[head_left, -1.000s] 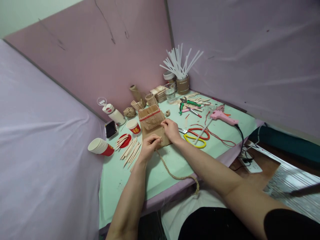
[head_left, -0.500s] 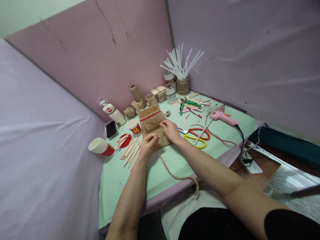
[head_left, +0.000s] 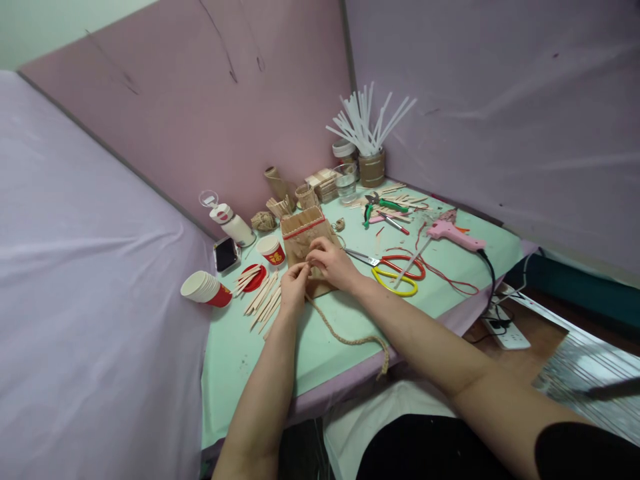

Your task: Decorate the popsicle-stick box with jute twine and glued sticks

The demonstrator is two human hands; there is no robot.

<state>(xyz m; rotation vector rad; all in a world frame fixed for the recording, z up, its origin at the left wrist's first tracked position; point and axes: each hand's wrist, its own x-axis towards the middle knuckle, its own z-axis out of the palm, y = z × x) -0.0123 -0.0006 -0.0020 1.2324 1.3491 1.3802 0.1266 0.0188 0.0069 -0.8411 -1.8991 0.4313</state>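
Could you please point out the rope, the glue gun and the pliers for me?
Rope [head_left: 345, 341]: head view, on the middle of its braided length.
Glue gun [head_left: 457, 235]: head view, on its pink body.
Pliers [head_left: 393, 205]: head view, on one green handle.

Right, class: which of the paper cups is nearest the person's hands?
The single cup, just beyond the left hand; it stands alone, whereas the others are nested in a stack farther left.
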